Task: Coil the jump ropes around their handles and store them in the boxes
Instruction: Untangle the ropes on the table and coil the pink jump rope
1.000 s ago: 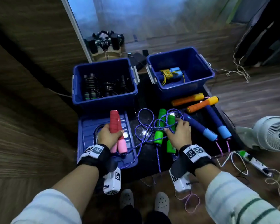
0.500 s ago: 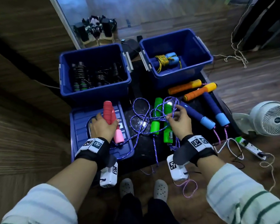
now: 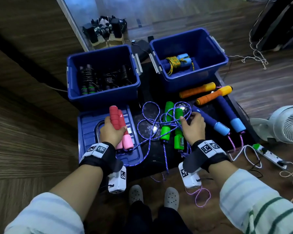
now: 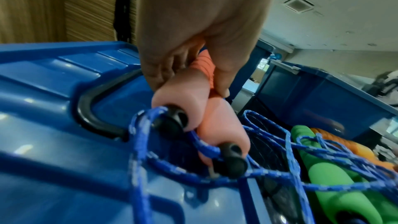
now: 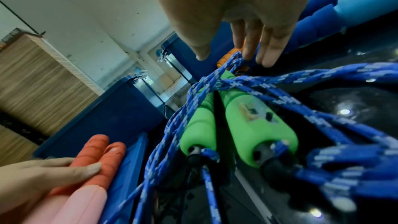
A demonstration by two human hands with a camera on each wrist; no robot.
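My left hand grips a pair of red-and-pink handles side by side over a blue lid; in the left wrist view the handles point down with the blue-purple rope leaving their black ends. That rope lies in loose tangled loops across two green handles on the black table. My right hand hovers over the green handles, fingers nearly straight, fingertips touching a rope loop.
Two open blue boxes stand behind: the left box holds black ropes, the right box a coiled blue-handled rope. Orange handles and blue handles lie to the right. A fan and power strip sit on the floor.
My right hand has shifted slightly right along the rope loops over the green handles. The left hand has kept its hold on the red handles above the lid.
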